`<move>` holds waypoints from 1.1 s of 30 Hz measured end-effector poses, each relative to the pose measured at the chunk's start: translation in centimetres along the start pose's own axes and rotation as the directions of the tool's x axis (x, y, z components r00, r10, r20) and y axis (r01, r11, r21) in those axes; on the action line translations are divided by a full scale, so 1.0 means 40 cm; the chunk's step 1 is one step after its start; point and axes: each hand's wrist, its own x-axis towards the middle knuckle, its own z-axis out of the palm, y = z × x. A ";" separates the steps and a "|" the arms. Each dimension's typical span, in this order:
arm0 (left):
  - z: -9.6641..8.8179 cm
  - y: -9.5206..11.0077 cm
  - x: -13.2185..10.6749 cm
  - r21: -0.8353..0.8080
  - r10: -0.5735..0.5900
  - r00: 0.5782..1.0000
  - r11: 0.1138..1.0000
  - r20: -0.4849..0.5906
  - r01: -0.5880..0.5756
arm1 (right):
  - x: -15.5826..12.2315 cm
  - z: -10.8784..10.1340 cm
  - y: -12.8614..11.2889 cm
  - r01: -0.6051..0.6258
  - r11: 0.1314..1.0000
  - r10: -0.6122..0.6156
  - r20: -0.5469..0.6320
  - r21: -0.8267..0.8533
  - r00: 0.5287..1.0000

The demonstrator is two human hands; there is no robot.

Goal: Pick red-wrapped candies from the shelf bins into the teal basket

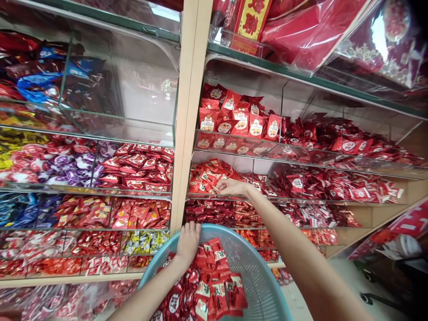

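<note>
A blue-green plastic basket (272, 272) with a perforated wall stands before the shelves, heaped with red candy packets (219, 290). The fingers of my left hand (189, 240) are hooked over its far rim. My right hand (232, 187) reaches into a shelf bin, fingertips drawn together against red-and-cream packets (207, 174). Whether a packet is pinched between them is too small to make out. The packets in this bin look like some of those in the basket.
A wooden post (190, 89) divides the shelving. Clear panels front the bins, holding red snack packets (240, 120), purple-and-white candies (70, 165) and yellow-wrapped candies (147, 240). Plastic-wrapped goods (301, 35) overhang at upper right. A wheeled base (371, 296) stands on the floor at right.
</note>
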 end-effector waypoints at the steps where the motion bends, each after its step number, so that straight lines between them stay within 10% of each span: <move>1: 0.001 0.000 0.000 0.001 0.000 1.000 1.000 0.001 0.000 | -0.005 -0.002 -0.005 0.007 1.000 -0.008 0.012 0.011 1.000; 7: 0.001 -0.001 -0.001 0.015 0.015 1.000 1.000 -0.010 -0.015 | -0.053 -0.022 -0.034 0.101 0.986 -0.101 -0.008 0.136 0.995; 13: -0.022 -0.001 0.009 -0.030 -0.006 0.999 1.000 0.041 0.008 | -0.152 0.003 -0.076 0.339 0.827 -0.202 -0.325 0.448 0.924; 17: -0.018 -0.002 0.010 -0.060 0.004 0.999 0.998 0.051 -0.001 | -0.263 0.104 -0.085 0.392 0.741 -0.211 -0.365 0.545 0.907; 23: -0.002 -0.002 0.005 -0.026 0.023 0.998 0.999 0.051 -0.021 | -0.352 0.333 0.055 0.093 0.768 -0.038 -0.100 0.634 0.994; 26: -0.007 -0.002 0.005 -0.009 0.035 0.998 0.999 0.053 -0.035 | -0.359 0.420 0.154 -0.082 0.861 0.100 -0.010 0.501 0.995; 29: -0.014 -0.003 0.006 -0.022 0.043 0.999 0.999 0.031 -0.043 | -0.367 0.468 0.218 -0.212 0.973 0.225 -0.156 0.095 0.962; 33: -0.017 -0.004 0.006 -0.014 0.045 0.998 0.999 0.034 -0.044 | -0.382 0.500 0.221 -0.378 0.835 0.290 -0.264 -0.400 0.920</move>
